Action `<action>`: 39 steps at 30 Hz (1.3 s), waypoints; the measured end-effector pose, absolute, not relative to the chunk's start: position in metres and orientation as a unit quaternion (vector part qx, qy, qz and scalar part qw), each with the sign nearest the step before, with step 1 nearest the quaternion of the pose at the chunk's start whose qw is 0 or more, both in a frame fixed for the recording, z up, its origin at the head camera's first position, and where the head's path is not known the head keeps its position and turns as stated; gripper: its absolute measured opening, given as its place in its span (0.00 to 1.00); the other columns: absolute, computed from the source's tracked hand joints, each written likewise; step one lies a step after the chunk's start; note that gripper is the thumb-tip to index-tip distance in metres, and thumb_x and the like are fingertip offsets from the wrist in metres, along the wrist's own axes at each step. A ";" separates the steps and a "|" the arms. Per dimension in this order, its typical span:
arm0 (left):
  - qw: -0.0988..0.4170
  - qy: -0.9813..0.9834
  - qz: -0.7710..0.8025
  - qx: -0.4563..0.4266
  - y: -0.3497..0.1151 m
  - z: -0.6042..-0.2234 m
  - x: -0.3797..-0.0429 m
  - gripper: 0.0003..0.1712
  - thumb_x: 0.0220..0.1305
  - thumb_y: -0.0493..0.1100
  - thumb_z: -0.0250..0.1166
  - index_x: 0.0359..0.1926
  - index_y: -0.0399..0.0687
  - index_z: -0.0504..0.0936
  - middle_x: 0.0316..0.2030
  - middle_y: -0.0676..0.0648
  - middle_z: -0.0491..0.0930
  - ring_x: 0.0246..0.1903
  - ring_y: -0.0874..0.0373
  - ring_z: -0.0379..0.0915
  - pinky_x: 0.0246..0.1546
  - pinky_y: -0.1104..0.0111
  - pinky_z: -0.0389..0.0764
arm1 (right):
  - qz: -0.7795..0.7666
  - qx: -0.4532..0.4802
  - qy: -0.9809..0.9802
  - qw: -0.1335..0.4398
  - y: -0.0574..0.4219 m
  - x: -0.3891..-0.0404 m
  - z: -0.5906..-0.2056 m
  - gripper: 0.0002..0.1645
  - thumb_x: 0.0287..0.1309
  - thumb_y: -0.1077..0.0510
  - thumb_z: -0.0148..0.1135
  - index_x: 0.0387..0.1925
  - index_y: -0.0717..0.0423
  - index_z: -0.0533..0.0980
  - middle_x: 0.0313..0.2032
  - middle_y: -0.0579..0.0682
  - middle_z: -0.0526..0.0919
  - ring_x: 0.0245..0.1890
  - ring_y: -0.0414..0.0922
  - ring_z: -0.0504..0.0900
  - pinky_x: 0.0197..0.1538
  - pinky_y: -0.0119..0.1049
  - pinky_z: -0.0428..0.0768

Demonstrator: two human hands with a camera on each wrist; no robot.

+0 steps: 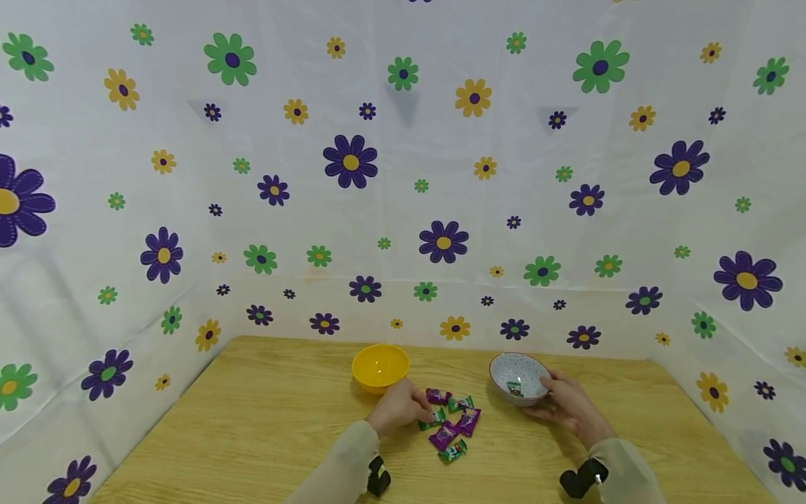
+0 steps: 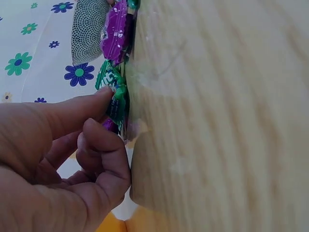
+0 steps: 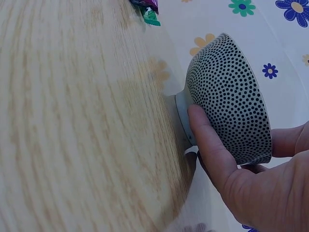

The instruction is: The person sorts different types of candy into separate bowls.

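Left grip (image 1: pixel 399 407): low over the tabletop (image 1: pixel 264 413), fingers bent, spacing narrow. One fingertip is on a green-wrapped sweet (image 2: pixel 119 94) at the left side of a loose cluster. Cannot tell whether I have it pinched or am only touching it.

The cluster: six sweets, three purple, three green, lying close together between my two hands. A purple sweet (image 1: pixel 437 396) lies at the far end, a green sweet (image 1: pixel 453 451) at the near end.

Right grip (image 1: pixel 569 408): holding the dotted bowl (image 3: pixel 227 92) from its right side, one finger along the outer wall down by the foot. Bowl stands right of the cluster and a little farther off, mouth up, foot low at the tabletop; full contact there not clear to me. One green wrapper (image 1: pixel 514 389) shows inside.

Yellow bowl (image 1: pixel 380 366): far left of the sweets, just beyond my left hand, upright. Flowered cloth (image 1: pixel 403 203) hangs behind. Pale sleeves on both my arms, a black wrist mount (image 1: pixel 582 478) at my right cuff.
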State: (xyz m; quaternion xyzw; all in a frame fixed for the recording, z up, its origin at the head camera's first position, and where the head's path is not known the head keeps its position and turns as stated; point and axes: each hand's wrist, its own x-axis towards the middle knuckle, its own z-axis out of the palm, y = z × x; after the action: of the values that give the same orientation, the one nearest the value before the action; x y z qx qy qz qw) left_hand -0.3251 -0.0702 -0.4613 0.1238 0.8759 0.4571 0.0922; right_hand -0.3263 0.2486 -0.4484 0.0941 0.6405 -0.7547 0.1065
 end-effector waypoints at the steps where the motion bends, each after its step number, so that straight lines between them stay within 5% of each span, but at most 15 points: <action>1: 0.092 0.873 0.462 0.126 -0.071 -0.461 -0.326 0.03 0.55 0.34 0.72 0.28 0.38 0.89 0.28 0.50 0.81 0.24 0.59 0.67 0.25 0.72 0.71 | -0.755 0.094 0.640 0.107 0.249 -0.327 -0.448 0.35 0.77 0.61 0.32 0.76 0.64 0.34 0.73 0.73 0.42 0.72 0.68 0.51 0.58 0.57 0.76; 10: 0.105 0.846 0.508 0.123 -0.067 -0.459 -0.328 0.04 0.58 0.36 0.70 0.29 0.40 0.89 0.23 0.50 0.81 0.18 0.61 0.65 0.20 0.74 0.67 | -0.755 0.091 0.641 0.106 0.249 -0.328 -0.449 0.35 0.76 0.61 0.32 0.75 0.65 0.34 0.72 0.74 0.42 0.71 0.69 0.51 0.59 0.57 0.75; 19: 0.080 0.832 0.536 0.117 -0.052 -0.455 -0.333 0.04 0.60 0.40 0.69 0.34 0.44 0.90 0.34 0.50 0.86 0.33 0.58 0.72 0.35 0.69 0.75 | -0.754 0.086 0.643 0.103 0.248 -0.327 -0.449 0.34 0.76 0.61 0.31 0.75 0.66 0.34 0.72 0.75 0.43 0.70 0.70 0.52 0.58 0.57 0.76; 39: 0.064 0.813 0.571 0.090 -0.023 -0.452 -0.340 0.09 0.59 0.44 0.71 0.38 0.45 0.89 0.37 0.50 0.85 0.35 0.59 0.75 0.40 0.65 0.81 | -0.755 0.083 0.643 0.101 0.250 -0.325 -0.449 0.35 0.76 0.61 0.32 0.75 0.66 0.35 0.72 0.74 0.44 0.70 0.68 0.54 0.56 0.55 0.78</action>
State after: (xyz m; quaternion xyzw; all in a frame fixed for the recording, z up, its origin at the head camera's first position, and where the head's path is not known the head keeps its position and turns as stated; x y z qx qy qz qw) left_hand -0.3396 -0.0228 -0.4515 0.0905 0.8132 0.5712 0.0643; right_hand -0.3245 0.2498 -0.4493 0.0832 0.6425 -0.7550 0.1013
